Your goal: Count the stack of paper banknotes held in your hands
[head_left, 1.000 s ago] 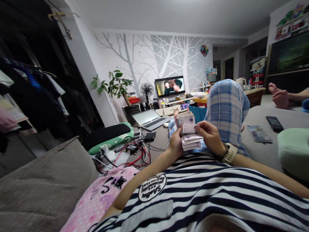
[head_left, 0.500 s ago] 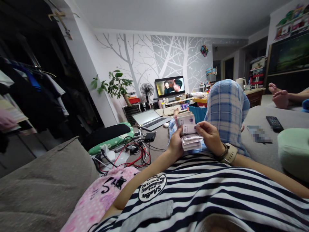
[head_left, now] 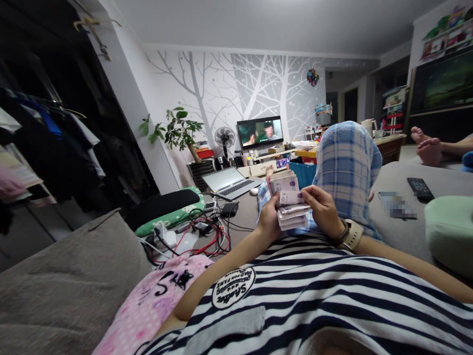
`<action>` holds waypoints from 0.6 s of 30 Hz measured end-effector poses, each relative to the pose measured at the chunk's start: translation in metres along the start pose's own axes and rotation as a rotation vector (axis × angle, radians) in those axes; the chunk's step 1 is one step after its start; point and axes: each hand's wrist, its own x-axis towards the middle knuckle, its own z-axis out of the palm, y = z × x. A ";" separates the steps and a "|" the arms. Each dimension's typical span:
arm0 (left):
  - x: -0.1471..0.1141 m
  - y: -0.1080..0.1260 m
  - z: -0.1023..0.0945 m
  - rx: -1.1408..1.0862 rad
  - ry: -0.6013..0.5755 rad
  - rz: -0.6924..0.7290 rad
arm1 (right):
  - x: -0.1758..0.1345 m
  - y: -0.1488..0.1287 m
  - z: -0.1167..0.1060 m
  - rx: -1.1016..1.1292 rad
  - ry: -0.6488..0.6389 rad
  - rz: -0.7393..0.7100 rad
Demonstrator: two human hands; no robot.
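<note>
A thick stack of banknotes point(head_left: 284, 183) is held above my lap by my left hand point(head_left: 269, 218), its fingers closed round the left side. Part of the stack is folded down toward me, and the lower ends of several notes fan out below my thumb. My right hand point(head_left: 320, 209) pinches the right edge of one purple-and-white banknote point(head_left: 290, 197) at the front of the stack. A pale watch point(head_left: 354, 234) and a dark bracelet sit on my right wrist. Behind the hands rises my bent knee in blue plaid trousers point(head_left: 345, 162).
Left of me on the sofa lie an open laptop point(head_left: 234, 185), tangled cables point(head_left: 212, 241) and a pink blanket point(head_left: 162, 301). At the right are a remote control point(head_left: 420, 189), a blurred flat object point(head_left: 398, 206) and a green cushion point(head_left: 451, 231). Another person's bare feet point(head_left: 428, 148) rest beyond.
My right hand has shifted very slightly to the right along the front banknote. My left hand stays in place on the stack. The television picture differs.
</note>
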 end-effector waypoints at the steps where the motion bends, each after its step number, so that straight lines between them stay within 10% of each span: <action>1: -0.001 0.000 0.001 -0.010 0.008 -0.008 | 0.000 0.000 0.000 -0.001 0.001 -0.004; 18: 0.002 -0.003 -0.005 0.001 0.020 0.095 | 0.001 0.004 0.002 0.049 0.030 0.100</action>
